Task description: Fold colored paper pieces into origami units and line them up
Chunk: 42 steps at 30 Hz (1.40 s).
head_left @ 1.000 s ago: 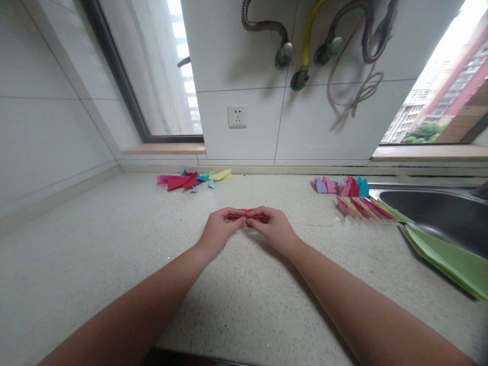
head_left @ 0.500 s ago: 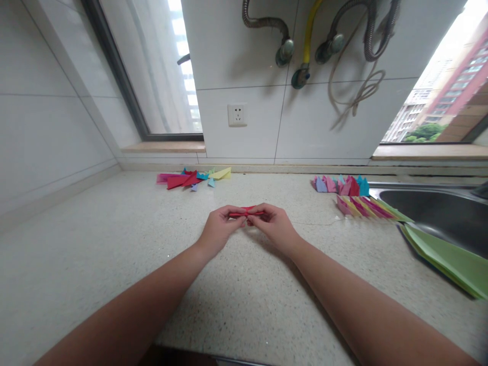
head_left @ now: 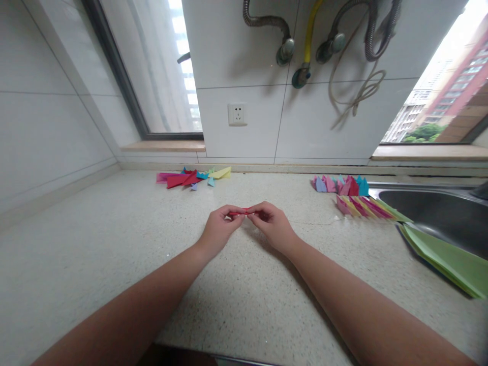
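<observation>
A small folded piece of red paper (head_left: 238,213) is pinched between my two hands, just above the middle of the speckled counter (head_left: 229,305). My left hand (head_left: 221,223) grips it from the left with thumb and fingertips. From the right, my right hand (head_left: 273,222) pinches its other end, the fingertips of both hands nearly meeting. Only a thin red edge shows; the fingers hide the rest of its shape.
At the back left lies a heap of colourful folded paper pieces (head_left: 183,180). Back right, a row of folded paper figures (head_left: 345,185) stands behind striped paper boats (head_left: 362,207). Green paper sheets (head_left: 446,254) lie beside the steel sink (head_left: 430,208).
Less of the red paper shows above my fingertips now, and it looks flatter. My right thumb and fingers have shifted slightly; both hands stay in nearly the same place.
</observation>
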Available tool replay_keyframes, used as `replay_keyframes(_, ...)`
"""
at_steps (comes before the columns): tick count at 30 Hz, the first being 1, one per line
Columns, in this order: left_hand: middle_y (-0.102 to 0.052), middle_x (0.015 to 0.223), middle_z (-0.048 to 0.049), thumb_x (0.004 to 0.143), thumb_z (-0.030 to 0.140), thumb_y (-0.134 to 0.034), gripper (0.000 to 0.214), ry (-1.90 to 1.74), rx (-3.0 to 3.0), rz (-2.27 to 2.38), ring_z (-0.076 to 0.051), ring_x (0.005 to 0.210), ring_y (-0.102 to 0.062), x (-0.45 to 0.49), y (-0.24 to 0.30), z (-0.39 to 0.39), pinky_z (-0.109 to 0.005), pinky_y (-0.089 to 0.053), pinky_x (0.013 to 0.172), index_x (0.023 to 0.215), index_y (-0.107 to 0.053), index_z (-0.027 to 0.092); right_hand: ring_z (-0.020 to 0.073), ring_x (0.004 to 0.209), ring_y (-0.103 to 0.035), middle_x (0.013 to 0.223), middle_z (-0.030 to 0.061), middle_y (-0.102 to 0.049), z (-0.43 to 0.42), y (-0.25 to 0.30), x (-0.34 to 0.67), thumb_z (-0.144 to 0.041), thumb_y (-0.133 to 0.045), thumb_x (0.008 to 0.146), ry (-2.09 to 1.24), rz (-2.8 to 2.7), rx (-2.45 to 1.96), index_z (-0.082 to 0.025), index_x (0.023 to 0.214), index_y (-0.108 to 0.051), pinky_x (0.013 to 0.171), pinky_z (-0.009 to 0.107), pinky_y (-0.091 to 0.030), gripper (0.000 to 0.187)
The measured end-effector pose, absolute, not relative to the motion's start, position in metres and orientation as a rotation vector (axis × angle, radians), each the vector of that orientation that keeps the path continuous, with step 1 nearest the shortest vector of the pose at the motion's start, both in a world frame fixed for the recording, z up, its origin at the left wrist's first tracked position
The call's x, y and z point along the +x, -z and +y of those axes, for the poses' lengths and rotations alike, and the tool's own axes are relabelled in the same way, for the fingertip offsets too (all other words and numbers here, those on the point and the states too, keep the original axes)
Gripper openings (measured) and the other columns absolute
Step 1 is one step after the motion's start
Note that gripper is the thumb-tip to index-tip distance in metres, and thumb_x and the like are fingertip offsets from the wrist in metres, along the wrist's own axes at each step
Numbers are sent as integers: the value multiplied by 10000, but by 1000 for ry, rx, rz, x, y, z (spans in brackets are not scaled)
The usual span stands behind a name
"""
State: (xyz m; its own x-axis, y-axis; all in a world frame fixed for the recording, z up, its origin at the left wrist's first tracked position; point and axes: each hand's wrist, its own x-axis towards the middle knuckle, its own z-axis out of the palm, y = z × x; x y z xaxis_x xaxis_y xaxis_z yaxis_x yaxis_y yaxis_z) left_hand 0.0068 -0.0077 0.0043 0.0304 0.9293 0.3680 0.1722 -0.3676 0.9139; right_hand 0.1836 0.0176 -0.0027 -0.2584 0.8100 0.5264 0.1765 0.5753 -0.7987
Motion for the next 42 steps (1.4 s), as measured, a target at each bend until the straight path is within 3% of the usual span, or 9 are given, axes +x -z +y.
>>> replay_keyframes(7, -671, 931, -54, 816, 219, -667, 94, -1405, 2035, 1229, -194, 928, -599, 1, -3, -5, -302, -511, 736, 889, -727, 219, 153, 761, -525, 871, 35, -515, 17, 0, 187, -256, -673, 847, -580, -1861, -911, -234, 894, -742, 682, 301, -449, 87)
replay_keyframes(11, -689, 827, -40, 800, 203, -667, 65, -1284, 2172, 1363, -199, 862, -601, -1, 0, -5, -329, -500, 754, 833, -722, 216, 185, 878, -542, 891, 50, -575, 16, -3, 189, -208, -661, 846, -398, -2046, -920, -222, 857, -728, 793, 335, -437, 69)
replay_keyframes(14, -690, 806, -37, 788, 207, -670, 66, -1214, 2202, 1385, -197, 824, -609, -1, 1, -6, -338, -491, 758, 827, -722, 212, 184, 820, -536, 809, 37, -637, 12, -10, 191, -153, -635, 838, -247, -2231, -904, -201, 846, -689, 798, 343, -410, 72)
replay_keyframes(18, -698, 841, -54, 790, 231, -667, 74, -1259, 2016, 1302, -186, 799, -632, 1, -1, -7, -330, -495, 759, 835, -713, 194, 182, 782, -532, 783, 41, -646, 7, -16, 192, -154, -615, 839, -171, -2253, -887, -187, 840, -652, 748, 326, -404, 50)
replay_keyframes(27, -723, 806, -70, 788, 345, -701, 213, -1241, 1593, 1092, -152, 686, -623, 0, 0, -4, -264, -441, 642, 857, -722, 145, 164, 756, -567, 804, 37, -641, 7, -9, 189, -238, -602, 881, -425, -2044, -967, -208, 866, -657, 673, 288, -430, 65)
replay_keyframes(33, -692, 727, -43, 766, 324, -710, 191, -1210, 1594, 1137, -131, 593, -570, 3, 1, -6, -248, -397, 570, 838, -717, 147, 174, 771, -551, 774, 34, -641, 7, -12, 191, -185, -651, 821, -270, -2131, -955, -196, 820, -644, 704, 297, -416, 13)
replay_keyframes(42, -725, 764, -73, 734, 324, -744, 183, -1222, 1529, 1153, -161, 668, -602, 7, 0, -9, -286, -420, 646, 782, -742, 147, 200, 757, -504, 770, 52, -674, 6, -19, 192, -173, -615, 833, 11, -2210, -812, -196, 789, -638, 715, 331, -414, 55)
